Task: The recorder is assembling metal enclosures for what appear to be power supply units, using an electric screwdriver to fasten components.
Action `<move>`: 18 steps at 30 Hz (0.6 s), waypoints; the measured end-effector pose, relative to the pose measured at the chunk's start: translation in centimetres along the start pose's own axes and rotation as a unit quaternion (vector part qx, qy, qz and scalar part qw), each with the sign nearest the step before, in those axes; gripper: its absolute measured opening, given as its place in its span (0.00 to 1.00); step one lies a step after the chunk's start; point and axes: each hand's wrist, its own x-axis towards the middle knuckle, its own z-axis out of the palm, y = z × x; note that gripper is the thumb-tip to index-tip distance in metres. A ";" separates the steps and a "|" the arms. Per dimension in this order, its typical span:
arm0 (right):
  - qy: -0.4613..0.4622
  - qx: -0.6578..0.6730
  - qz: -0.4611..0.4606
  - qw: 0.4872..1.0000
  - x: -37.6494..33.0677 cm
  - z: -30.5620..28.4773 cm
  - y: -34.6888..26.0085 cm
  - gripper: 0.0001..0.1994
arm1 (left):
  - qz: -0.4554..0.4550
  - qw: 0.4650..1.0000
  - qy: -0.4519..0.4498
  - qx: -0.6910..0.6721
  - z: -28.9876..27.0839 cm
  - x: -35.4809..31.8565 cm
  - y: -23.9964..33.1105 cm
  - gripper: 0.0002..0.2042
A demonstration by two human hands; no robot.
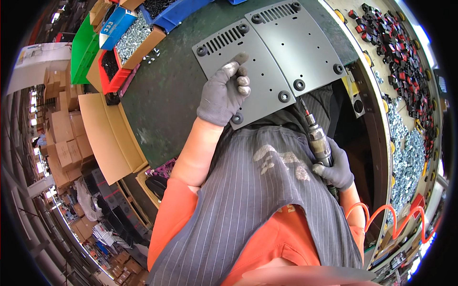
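Observation:
Two grey metal panels lie side by side on the dark green bench, the left panel and the right panel. Each has a row of slots at its far end, small holes and round black feet near its corners. My gloved left hand is over the left panel, its fingers curled and the index reaching forward; anything pinched in them is hidden. In my gloved right hand is a power screwdriver, gripped round its body. Its bit points toward the near edge of the panels, close to where they meet.
At the far left stand a red bin of dark screws, a cardboard box of silver screws, and green and blue bins. Loose screws lie beside them. A right-hand tray holds black-and-red parts and bolts. An orange coiled hose hangs at right.

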 end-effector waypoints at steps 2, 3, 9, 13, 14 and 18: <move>-0.002 -0.004 0.009 1.000 0.2 0.1 -0.2 0.42 | -0.003 1.000 -0.009 0.018 0.1 -0.1 -0.1 0.15; -0.003 0.010 0.005 1.000 0.3 0.2 -0.3 0.41 | 0.012 0.999 0.005 0.040 0.1 -0.1 -0.2 0.15; 0.001 -0.050 0.004 0.999 0.6 -0.2 -0.8 0.35 | 0.043 0.997 0.026 0.051 0.5 -0.2 -0.5 0.11; -0.006 -0.069 -0.013 0.997 0.7 -0.2 -0.8 0.35 | 0.032 0.998 -0.022 0.044 0.4 -0.3 -0.5 0.10; 0.004 -0.058 -0.021 0.998 0.8 -0.2 -0.8 0.35 | 0.029 0.998 -0.030 0.043 0.3 -0.2 -0.5 0.10; 0.007 -0.077 -0.012 0.997 0.7 -0.5 -1.0 0.36 | 0.018 0.999 -0.009 0.027 0.5 -0.2 -0.4 0.11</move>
